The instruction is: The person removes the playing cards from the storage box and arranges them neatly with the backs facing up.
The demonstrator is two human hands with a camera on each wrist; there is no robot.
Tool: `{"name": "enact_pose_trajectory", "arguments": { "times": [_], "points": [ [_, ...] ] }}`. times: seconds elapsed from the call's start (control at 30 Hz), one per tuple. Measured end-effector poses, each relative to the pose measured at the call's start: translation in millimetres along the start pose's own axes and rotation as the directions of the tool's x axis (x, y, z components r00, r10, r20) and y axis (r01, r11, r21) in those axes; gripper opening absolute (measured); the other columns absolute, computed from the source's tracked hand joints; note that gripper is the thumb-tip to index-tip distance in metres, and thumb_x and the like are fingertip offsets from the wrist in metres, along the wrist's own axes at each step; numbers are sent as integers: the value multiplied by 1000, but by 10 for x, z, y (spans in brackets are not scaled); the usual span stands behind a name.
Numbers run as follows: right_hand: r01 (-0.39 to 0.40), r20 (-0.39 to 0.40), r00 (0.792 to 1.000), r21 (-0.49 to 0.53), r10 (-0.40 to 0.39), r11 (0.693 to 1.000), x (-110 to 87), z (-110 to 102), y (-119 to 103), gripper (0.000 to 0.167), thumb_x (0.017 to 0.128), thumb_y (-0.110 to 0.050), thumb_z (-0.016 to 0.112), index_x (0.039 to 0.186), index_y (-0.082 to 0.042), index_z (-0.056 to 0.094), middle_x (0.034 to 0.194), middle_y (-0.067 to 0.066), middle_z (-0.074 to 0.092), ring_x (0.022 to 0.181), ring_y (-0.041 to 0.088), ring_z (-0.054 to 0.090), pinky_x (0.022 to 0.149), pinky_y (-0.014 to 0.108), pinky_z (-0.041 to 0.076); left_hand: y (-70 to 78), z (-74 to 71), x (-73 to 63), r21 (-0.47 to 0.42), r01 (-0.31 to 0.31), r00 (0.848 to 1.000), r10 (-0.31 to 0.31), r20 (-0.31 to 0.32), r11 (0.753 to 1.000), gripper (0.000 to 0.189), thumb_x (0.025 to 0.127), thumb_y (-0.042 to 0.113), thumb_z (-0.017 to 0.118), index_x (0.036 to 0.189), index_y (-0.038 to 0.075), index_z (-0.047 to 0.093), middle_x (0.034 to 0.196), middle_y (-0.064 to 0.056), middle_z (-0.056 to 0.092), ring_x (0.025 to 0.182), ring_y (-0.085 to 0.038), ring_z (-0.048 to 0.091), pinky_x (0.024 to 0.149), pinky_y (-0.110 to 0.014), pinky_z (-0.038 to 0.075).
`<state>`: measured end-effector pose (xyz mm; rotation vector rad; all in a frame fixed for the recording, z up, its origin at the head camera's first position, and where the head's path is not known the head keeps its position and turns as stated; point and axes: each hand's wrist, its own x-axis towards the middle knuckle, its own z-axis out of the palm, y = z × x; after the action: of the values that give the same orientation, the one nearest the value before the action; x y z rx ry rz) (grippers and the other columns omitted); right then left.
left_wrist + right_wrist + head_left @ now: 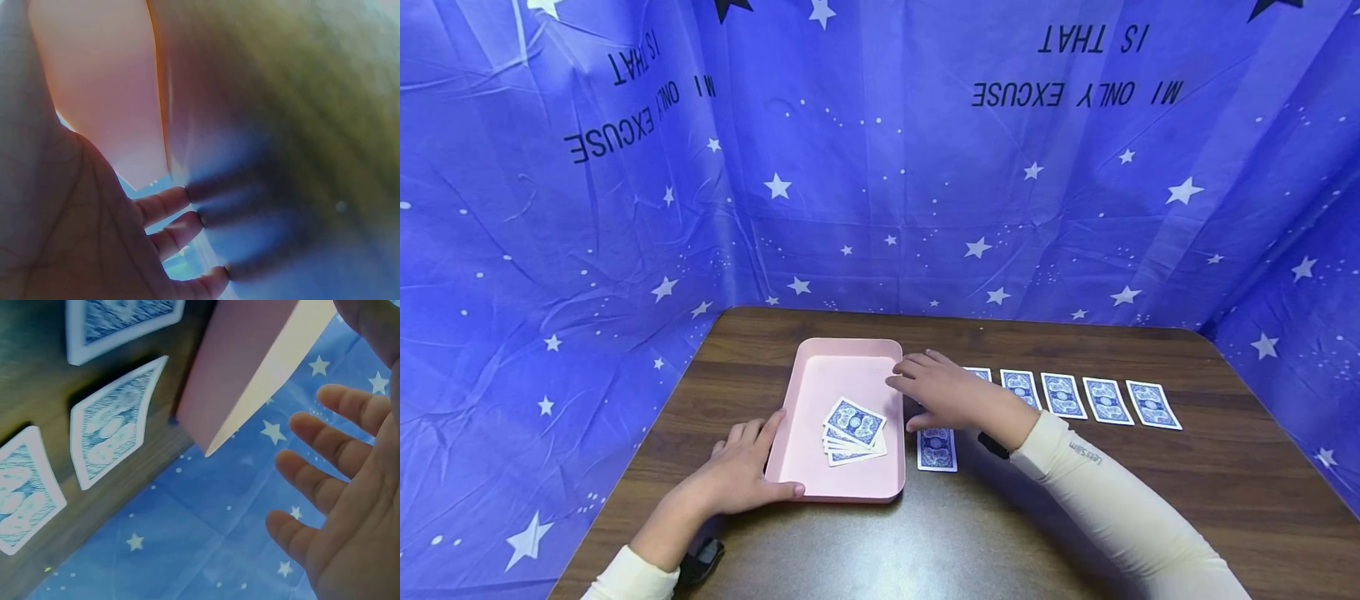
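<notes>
A pink rectangular tray (842, 371) lies on the table, with several blue-backed playing cards (855, 423) overlapping inside it. At its near left corner is my left hand (737, 467), thumb along the front rim and index finger against the left side; the other fingers extend outward in the left wrist view. My right hand (951, 390) hovers by the tray's right rim, fingers spread and nothing held, as the right wrist view also shows. Beneath that hand, one face-down playing card (937, 454) lies beside the tray, its upper part hidden.
To the right, several face-down playing cards (1062, 396) form a row on the brown wooden table (1210, 483). The leftmost is partly hidden by my right hand. A blue star-patterned curtain (880, 208) hangs behind the table and along its sides.
</notes>
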<state>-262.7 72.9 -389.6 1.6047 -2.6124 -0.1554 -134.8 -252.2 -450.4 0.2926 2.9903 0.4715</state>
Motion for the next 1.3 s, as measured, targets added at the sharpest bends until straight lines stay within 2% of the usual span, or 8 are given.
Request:
{"name": "enact_pose_trajectory", "arguments": {
  "times": [0.27, 0.4, 0.57, 0.8, 1.3],
  "points": [
    [74, 44, 996, -65, -72, 995, 318, -7, -27, 72, 81, -49, 78, 140, -14, 55, 138, 5, 55, 132, 27, 44, 109, 52, 33, -13, 0, 7, 4, -7, 1000, 7, -6, 1000, 123, 68, 80, 66, 157, 7, 23, 141, -23, 44, 128, -42, 39, 91, -66, 37],
    [81, 94, 993, -95, -72, 992, 446, 18, -67, 74, 79, -47, 80, 142, -17, 54, 141, 3, 53, 135, 27, 41, 110, 51, 31, -12, -3, 7, 6, -5, 1000, 5, -5, 1000, 122, 69, 80, 67, 157, 7, 23, 141, -23, 44, 128, -42, 39, 92, -65, 37],
    [79, 197, 979, -165, -46, 983, 573, 64, -147, 79, 79, -49, 79, 147, -22, 49, 148, 0, 47, 139, 28, 36, 110, 53, 30, -13, -5, 11, 3, -7, 1000, 7, 2, 1000, 123, 68, 80, 67, 157, 7, 23, 140, -22, 45, 127, -41, 39, 91, -65, 37],
    [130, 263, 963, -231, -66, 964, 709, 143, -207, 88, 74, -48, 84, 149, -25, 43, 151, -2, 43, 141, 26, 35, 109, 51, 33, -19, -10, 15, 1, -2, 1000, 2, 3, 1000, 123, 68, 81, 67, 157, 8, 23, 139, -21, 45, 127, -40, 39, 91, -64, 38],
    [158, 313, 946, -209, -87, 965, 832, 211, -219, 94, 73, -42, 87, 152, -29, 38, 154, -5, 39, 143, 25, 33, 110, 53, 31, 11, -37, 0, -6, -10, 1000, 10, 0, 1000, 122, 68, 78, 69, 156, 6, 25, 139, -23, 45, 126, -42, 40, 90, -65, 38]
  ]
}}
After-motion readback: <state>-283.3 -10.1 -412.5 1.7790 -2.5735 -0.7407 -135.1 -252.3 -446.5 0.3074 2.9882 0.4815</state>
